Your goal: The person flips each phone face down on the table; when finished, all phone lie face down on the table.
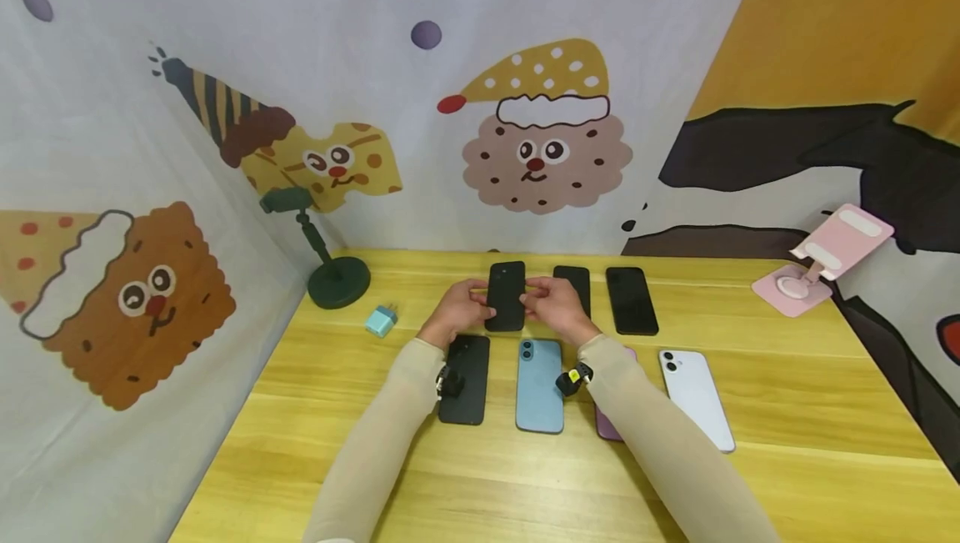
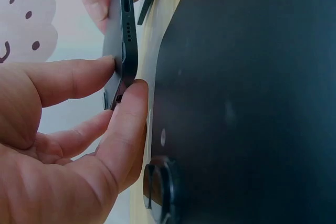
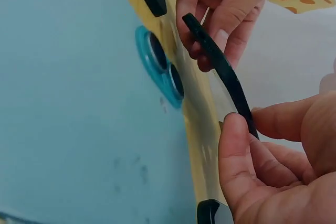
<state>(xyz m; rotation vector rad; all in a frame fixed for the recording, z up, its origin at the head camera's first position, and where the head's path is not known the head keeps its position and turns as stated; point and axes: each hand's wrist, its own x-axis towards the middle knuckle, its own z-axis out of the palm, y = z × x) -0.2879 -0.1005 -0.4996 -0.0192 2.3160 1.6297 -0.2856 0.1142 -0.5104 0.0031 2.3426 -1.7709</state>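
Note:
Both hands hold a black phone (image 1: 507,297) by its two long sides, over the far middle of the table. My left hand (image 1: 457,309) pinches its left edge between thumb and fingers, and my right hand (image 1: 558,305) pinches the right edge. In the left wrist view, the phone's slim edge (image 2: 127,19) shows a charging port and small holes. The right wrist view has it as a thin dark strip (image 3: 223,72) between the hands. Below the left wrist lies a dark phone (image 1: 467,393); a light blue phone (image 1: 538,401) lies nearer the right wrist.
Two black phones (image 1: 632,301) lie to the right, one partly behind the right hand. A purple phone (image 1: 609,426) is partly under the right sleeve, beside a white phone (image 1: 699,397). A green stand (image 1: 339,283), a light blue charger (image 1: 381,322) and a pink stand (image 1: 793,289) stand farther out.

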